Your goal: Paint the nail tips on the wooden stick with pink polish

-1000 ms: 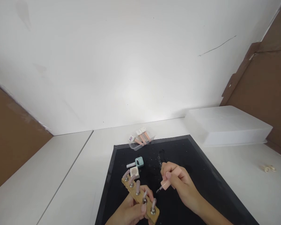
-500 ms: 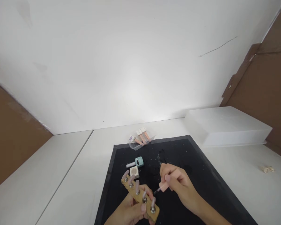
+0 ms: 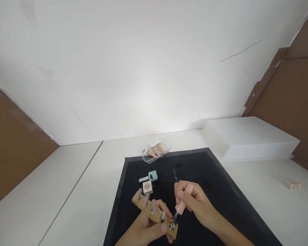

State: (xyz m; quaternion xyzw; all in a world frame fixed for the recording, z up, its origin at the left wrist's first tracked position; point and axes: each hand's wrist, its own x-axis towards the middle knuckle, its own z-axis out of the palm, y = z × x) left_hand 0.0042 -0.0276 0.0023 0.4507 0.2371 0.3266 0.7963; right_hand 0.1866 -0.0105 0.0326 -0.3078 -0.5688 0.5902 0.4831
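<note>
My left hand (image 3: pixel 150 229) grips a tan nail tip stand (image 3: pixel 154 216) by its lower part, thumb on the near side. Several pale pinkish false nails (image 3: pixel 154 206) stand up from it in a row on metal mounts. In my right hand (image 3: pixel 195 201) is the pink cap of a nail polish brush (image 3: pixel 183 201), pinched between thumb and fingers. Its dark bristle tip is at the nail on the stand's right end and partly covers that nail. Beyond the stand lie a white square bottle (image 3: pixel 147 187) and a teal bottle with a pale cap (image 3: pixel 153 176).
A black mat (image 3: pixel 195 164) covers the work area. At its far edge, a clear tray (image 3: pixel 149 160) holds white bottles with pink caps (image 3: pixel 161 148). A large white box (image 3: pixel 251 140) stands at the back right. Small cream rings (image 3: pixel 294 185) lie far right.
The brush has come down to the nail at the right end, its cap now more upright. The stand has turned in my left hand and shifted slightly right.
</note>
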